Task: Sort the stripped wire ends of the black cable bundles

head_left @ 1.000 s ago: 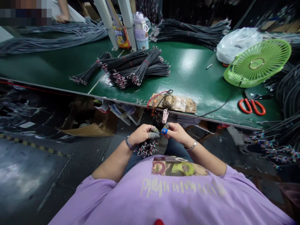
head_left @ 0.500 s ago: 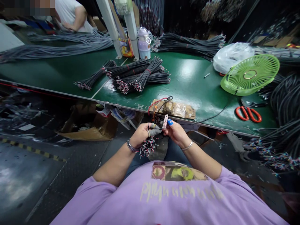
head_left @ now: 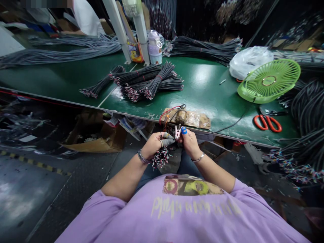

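Note:
My left hand [head_left: 153,145], with grey coverings on some fingers, is closed around a bundle of thin cables [head_left: 161,158]. Their red, white and black wire ends hang below the palm. My right hand [head_left: 190,145], wearing a blue covering on the thumb, pinches a small pale-pink clip-like tool [head_left: 177,133] close to the left fingertips. The tool's two arms show apart in a narrow V. What lies between its tips is too small to tell. Just beyond the hands, a wooden block [head_left: 196,119] with tape and wires sits at the table edge.
Bundles of black cables [head_left: 152,81] lie on the green table [head_left: 210,98]. To the right are orange-handled scissors [head_left: 267,122], a green fan [head_left: 269,81] and a plastic bag [head_left: 249,62]. A bottle [head_left: 155,47] stands at the back. Below left is a cardboard box [head_left: 93,143].
The pink tool in my right hand has turned, so its two arms now show spread. My left hand still holds the cables. A co-worker at the back left has shifted.

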`<action>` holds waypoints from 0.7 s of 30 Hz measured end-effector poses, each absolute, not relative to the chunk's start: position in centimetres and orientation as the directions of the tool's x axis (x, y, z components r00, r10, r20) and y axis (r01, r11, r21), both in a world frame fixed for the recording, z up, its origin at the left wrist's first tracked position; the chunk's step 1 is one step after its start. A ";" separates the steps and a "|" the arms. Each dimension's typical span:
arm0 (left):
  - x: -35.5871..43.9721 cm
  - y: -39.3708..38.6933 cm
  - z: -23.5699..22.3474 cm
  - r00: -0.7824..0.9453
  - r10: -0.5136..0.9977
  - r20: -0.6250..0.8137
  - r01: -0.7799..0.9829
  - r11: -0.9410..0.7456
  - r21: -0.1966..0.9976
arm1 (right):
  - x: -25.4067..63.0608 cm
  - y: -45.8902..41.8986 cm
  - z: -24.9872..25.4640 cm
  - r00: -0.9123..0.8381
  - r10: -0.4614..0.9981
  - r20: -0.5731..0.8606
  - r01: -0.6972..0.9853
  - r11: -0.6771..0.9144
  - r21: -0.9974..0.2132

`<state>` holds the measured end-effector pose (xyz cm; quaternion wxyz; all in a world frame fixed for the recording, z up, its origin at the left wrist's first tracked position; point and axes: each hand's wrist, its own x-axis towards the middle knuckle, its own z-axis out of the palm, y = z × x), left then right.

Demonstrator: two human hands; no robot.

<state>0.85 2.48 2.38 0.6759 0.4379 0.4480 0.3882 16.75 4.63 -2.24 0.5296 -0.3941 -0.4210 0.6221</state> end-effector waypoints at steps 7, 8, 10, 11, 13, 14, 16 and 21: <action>0.8 2.8 1.4 0.295 0.931 -0.215 -0.090 0.251 0.964 | 16.0 5.3 -2.4 -0.321 0.908 -0.271 -0.603 -0.416 -0.680; 0.8 2.8 1.3 0.295 0.932 -0.212 -0.086 0.247 0.965 | 15.9 5.3 -2.4 -0.323 0.903 -0.282 -0.624 -0.427 -0.655; 0.9 2.8 1.4 0.300 0.930 -0.215 -0.075 0.247 0.966 | 15.8 5.4 -2.2 -0.320 0.902 -0.290 -0.653 -0.431 -0.623; 0.9 2.8 1.5 0.303 0.927 -0.220 -0.068 0.251 0.966 | 15.8 5.4 -2.1 -0.315 0.903 -0.292 -0.663 -0.430 -0.614; 1.0 2.8 1.8 0.305 0.924 -0.231 -0.056 0.259 0.964 | 15.7 5.4 -1.9 -0.299 0.906 -0.301 -0.677 -0.424 -0.602; 1.1 2.8 1.9 0.303 0.923 -0.236 -0.054 0.263 0.963 | 15.7 5.4 -1.8 -0.291 0.906 -0.306 -0.682 -0.421 -0.598; 1.1 2.8 2.1 0.300 0.922 -0.246 -0.054 0.274 0.960 | 15.6 5.4 -1.7 -0.283 0.907 -0.312 -0.686 -0.419 -0.595; 1.1 2.8 2.1 0.314 0.914 -0.258 -0.065 0.292 0.954 | 15.6 5.2 -1.8 -0.307 0.899 -0.313 -0.666 -0.438 -0.604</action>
